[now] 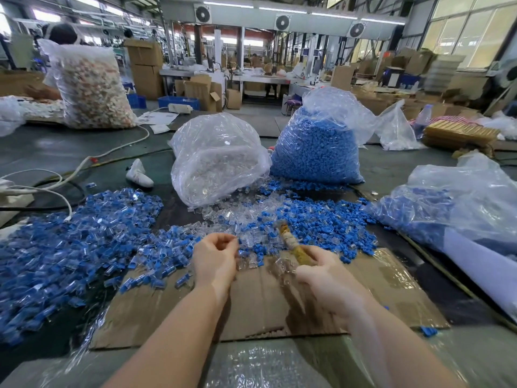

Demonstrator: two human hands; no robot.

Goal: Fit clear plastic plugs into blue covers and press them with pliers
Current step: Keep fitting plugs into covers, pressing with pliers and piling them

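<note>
Cardboard: one flattened sheet (377, 287) lies under both hands, shiny film over its near edge.
Hands: two. Left hand (214, 259) hovers with fingers curled in, fingertips pinched near a small piece too blurred to name. Right hand (326, 278) is wrapped round the handles of the pliers (291, 242), one pair, yellowish grips, nose pointing away over the parts.
Bags up front: two, side by side and touching. Clear bag (218, 161) holds clear plastic plugs; its neighbour, the blue bag (319, 147), is packed with blue covers.
Bags elsewhere: one slumped sack (453, 203) at right with blue pieces inside; one tall bag (92, 85) far left, pale pinkish contents.
Loose piles: two. Left heap (70, 247) looks like blue covers with clear plugs fitted, too many to count. Mixed scatter (279, 219) of plugs and covers sits just beyond the hands.
Oddments: one white shoe (139, 173), white cables (84, 163).
</note>
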